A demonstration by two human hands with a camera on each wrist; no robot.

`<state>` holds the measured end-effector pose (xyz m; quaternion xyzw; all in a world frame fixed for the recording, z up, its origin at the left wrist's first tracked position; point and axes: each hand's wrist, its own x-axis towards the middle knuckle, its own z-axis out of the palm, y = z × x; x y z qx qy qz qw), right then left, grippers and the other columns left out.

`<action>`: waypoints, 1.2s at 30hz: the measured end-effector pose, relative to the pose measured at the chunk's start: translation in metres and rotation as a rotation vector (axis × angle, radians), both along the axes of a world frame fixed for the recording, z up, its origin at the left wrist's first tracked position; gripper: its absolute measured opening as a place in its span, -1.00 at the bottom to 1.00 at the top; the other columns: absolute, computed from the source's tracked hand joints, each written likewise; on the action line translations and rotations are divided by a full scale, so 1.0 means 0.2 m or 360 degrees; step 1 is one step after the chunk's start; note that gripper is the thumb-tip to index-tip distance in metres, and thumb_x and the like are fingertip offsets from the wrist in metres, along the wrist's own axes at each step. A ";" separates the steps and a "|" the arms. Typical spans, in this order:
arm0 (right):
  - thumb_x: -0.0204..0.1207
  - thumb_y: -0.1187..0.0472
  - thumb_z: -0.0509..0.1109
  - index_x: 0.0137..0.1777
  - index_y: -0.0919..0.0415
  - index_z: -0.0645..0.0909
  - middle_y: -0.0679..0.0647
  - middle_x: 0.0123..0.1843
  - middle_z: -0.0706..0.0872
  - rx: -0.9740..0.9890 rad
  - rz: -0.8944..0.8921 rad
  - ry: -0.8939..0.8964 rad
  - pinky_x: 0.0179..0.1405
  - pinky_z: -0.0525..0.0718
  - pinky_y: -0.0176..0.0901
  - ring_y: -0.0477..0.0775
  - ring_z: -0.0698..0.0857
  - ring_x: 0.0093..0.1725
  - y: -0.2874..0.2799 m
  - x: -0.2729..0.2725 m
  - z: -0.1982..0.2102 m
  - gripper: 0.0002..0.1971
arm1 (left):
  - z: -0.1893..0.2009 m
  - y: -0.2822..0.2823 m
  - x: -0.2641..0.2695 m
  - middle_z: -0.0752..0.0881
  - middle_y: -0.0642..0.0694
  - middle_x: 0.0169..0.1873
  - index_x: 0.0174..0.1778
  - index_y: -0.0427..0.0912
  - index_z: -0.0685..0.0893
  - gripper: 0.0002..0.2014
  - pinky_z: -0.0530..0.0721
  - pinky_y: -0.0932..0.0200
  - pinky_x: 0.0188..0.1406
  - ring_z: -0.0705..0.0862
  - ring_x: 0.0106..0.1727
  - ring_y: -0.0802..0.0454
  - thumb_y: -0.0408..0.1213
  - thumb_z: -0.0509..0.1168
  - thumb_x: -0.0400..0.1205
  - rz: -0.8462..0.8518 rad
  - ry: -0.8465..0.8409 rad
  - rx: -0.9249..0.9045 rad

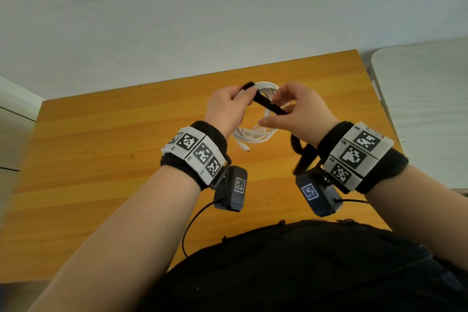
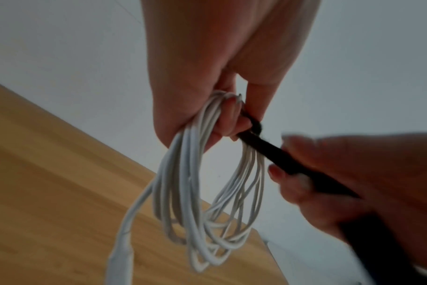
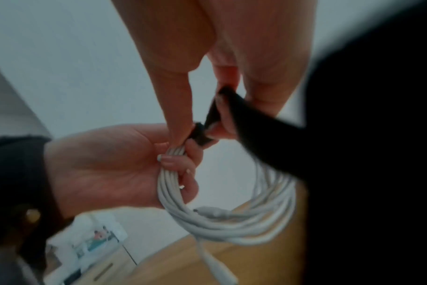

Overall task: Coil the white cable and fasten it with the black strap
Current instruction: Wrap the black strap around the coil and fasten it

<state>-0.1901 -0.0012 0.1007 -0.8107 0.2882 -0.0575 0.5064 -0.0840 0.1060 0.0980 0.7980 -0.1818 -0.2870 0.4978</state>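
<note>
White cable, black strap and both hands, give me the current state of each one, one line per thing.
white cable: coiled in loops, held above the table, one plug end dangling.
black strap: partly round the coil, not yet fastened.
left hand: grips the coil and strap end.
right hand: pinches the strap, stretched between the hands.

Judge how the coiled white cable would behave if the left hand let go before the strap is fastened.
The cable is probably floppy: its loops sag unevenly below the left hand. It would likely spring apart, since the strap looks unfastened.
</note>
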 end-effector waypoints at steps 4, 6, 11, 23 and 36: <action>0.42 0.28 0.48 0.07 0.13 0.65 -0.02 -0.14 0.69 -0.0288 -0.0002 0.0083 -0.28 0.57 -0.44 -0.10 0.64 -0.25 -0.02 -0.01 0.00 -0.78 | 0.00 0.01 0.05 0.37 0.02 -0.57 -0.42 -0.07 0.55 -0.72 0.33 0.27 -0.46 0.35 -0.51 0.03 -0.16 0.26 0.64 -0.0118 -0.0345 0.0167; 0.50 0.26 0.41 0.02 0.14 0.72 -0.04 -0.21 0.68 -0.0396 0.0009 0.0027 -0.38 0.53 -0.51 -0.14 0.64 -0.34 -0.02 -0.01 0.02 -0.87 | -0.01 0.01 0.05 0.44 0.09 -0.51 -0.19 -0.12 0.69 -0.83 0.30 0.42 -0.59 0.39 -0.49 0.17 -0.18 0.24 0.66 -0.0258 -0.0539 0.0302; 0.50 0.23 0.41 -0.04 0.13 0.78 -0.09 -0.17 0.62 -0.0655 0.0114 -0.0142 -0.25 0.44 -0.47 -0.08 0.57 -0.17 -0.07 0.03 0.07 -0.87 | -0.01 0.00 0.02 0.61 0.01 -0.17 0.21 -0.09 0.67 -0.74 0.28 0.37 -0.46 0.49 -0.26 0.09 -0.20 0.13 0.70 -0.0590 -0.0775 0.0598; 0.47 0.14 0.44 -0.03 0.08 0.79 -0.06 -0.21 0.68 -0.0632 0.0261 0.0166 -0.39 0.38 -0.46 -0.08 0.58 -0.17 -0.18 0.16 0.04 -0.85 | 0.01 0.01 -0.02 0.52 0.07 -0.40 0.09 -0.19 0.70 -0.78 0.38 0.47 -0.44 0.45 -0.40 0.18 -0.19 0.24 0.66 -0.0787 -0.0776 0.0366; 0.33 -0.06 0.49 0.23 -0.03 0.58 0.08 0.27 0.54 -0.0906 0.0106 0.0286 0.31 0.33 0.04 0.16 0.48 0.32 -0.21 0.16 0.02 -0.55 | 0.04 0.04 -0.01 0.64 0.06 -0.04 0.27 -0.13 0.64 -0.72 0.42 0.69 -0.26 0.54 -0.14 0.28 -0.23 0.26 0.65 -0.0467 -0.0601 0.0128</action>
